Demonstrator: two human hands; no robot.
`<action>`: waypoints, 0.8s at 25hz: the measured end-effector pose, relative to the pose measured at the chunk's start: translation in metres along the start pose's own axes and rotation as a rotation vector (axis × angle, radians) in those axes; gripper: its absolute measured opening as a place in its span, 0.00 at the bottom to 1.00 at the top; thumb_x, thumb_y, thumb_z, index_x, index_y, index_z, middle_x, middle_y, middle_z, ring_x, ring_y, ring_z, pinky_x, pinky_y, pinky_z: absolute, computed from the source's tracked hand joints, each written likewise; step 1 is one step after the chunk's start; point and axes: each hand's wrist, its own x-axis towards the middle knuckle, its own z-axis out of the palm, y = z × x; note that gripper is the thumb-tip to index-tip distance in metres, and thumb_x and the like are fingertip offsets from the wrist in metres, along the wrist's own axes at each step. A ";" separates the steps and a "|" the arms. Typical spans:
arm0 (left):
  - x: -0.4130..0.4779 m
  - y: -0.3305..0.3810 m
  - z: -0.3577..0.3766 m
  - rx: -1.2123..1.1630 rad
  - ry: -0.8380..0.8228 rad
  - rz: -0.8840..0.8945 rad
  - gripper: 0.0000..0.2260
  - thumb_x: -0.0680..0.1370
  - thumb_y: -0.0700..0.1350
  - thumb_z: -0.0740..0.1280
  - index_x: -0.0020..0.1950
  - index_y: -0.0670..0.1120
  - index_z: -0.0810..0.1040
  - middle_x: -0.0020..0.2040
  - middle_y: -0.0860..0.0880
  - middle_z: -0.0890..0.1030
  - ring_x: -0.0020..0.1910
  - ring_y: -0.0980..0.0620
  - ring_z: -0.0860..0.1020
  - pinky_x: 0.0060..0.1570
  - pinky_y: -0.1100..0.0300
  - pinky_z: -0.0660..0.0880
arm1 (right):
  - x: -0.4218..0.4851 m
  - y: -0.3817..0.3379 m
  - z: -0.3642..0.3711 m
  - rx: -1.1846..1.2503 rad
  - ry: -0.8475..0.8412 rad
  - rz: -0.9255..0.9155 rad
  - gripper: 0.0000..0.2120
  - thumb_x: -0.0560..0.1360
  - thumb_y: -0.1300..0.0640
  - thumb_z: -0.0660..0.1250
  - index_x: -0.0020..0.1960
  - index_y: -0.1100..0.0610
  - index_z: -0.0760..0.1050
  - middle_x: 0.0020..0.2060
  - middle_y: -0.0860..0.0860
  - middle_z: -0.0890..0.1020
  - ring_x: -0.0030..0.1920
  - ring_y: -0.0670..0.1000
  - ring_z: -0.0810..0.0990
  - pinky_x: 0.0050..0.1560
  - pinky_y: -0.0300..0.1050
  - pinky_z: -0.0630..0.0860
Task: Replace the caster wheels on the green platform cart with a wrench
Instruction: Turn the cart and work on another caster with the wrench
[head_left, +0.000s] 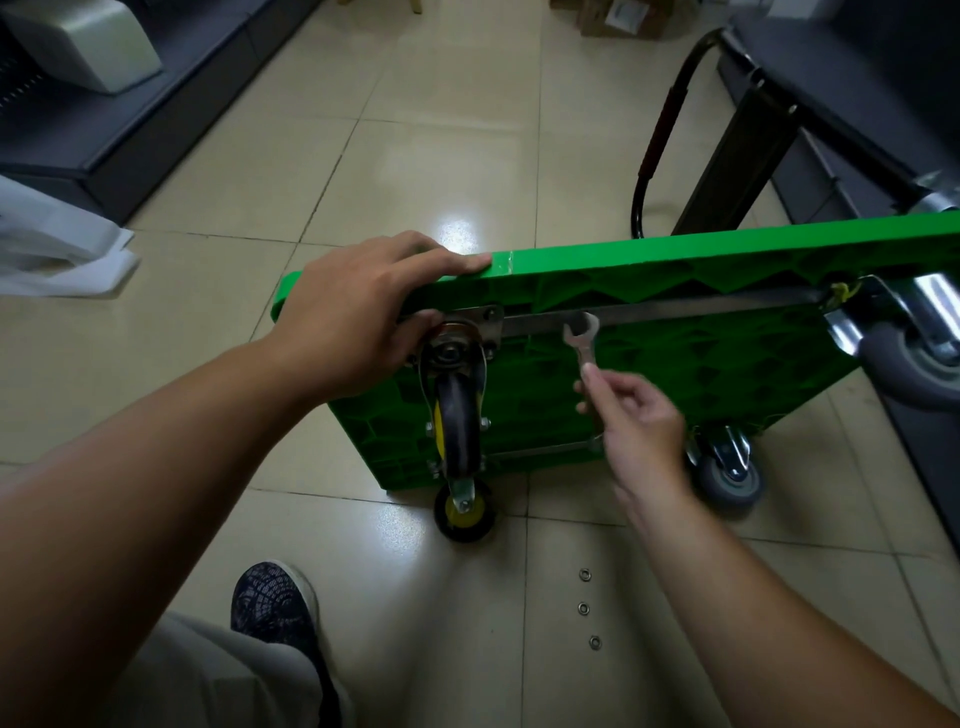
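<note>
The green platform cart (675, 364) stands tipped on its long edge, ribbed underside facing me. My left hand (358, 306) grips its upper left corner, fingers over the top edge and thumb by the mounting plate of a black caster (457, 410). Below it a black and yellow caster wheel (463, 512) touches the floor. My right hand (636, 421) pinches a silver open-ended wrench (584, 343), its jaw pointing up near the steel cross bar (675, 314). Grey casters sit at the lower right (730, 480) and upper right (914, 369).
Three small nuts or washers (584, 607) lie in a line on the tiled floor in front of the cart. The cart's black folded handle (660, 135) lies behind it. Dark shelving runs along both sides. My shoe (272, 603) is at the bottom left, white bags (57, 249) at the left.
</note>
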 end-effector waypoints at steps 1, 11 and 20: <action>0.000 -0.001 0.000 0.004 0.000 -0.006 0.26 0.77 0.47 0.72 0.74 0.59 0.71 0.65 0.52 0.78 0.55 0.47 0.78 0.41 0.57 0.67 | -0.010 0.014 0.008 0.160 0.039 0.175 0.08 0.71 0.56 0.75 0.48 0.57 0.81 0.40 0.51 0.86 0.38 0.45 0.82 0.45 0.40 0.77; -0.001 -0.002 0.001 0.014 -0.013 -0.010 0.26 0.77 0.49 0.70 0.75 0.59 0.70 0.65 0.53 0.77 0.56 0.48 0.78 0.42 0.56 0.71 | -0.032 0.057 0.068 0.198 -0.098 0.256 0.10 0.74 0.58 0.75 0.50 0.64 0.79 0.46 0.62 0.85 0.47 0.56 0.85 0.57 0.52 0.80; -0.001 -0.001 0.001 0.004 -0.015 -0.007 0.26 0.78 0.49 0.70 0.75 0.60 0.70 0.65 0.54 0.77 0.56 0.49 0.77 0.43 0.53 0.75 | -0.017 0.070 0.090 0.152 -0.210 0.265 0.07 0.74 0.60 0.72 0.37 0.53 0.81 0.34 0.55 0.83 0.41 0.59 0.81 0.48 0.63 0.78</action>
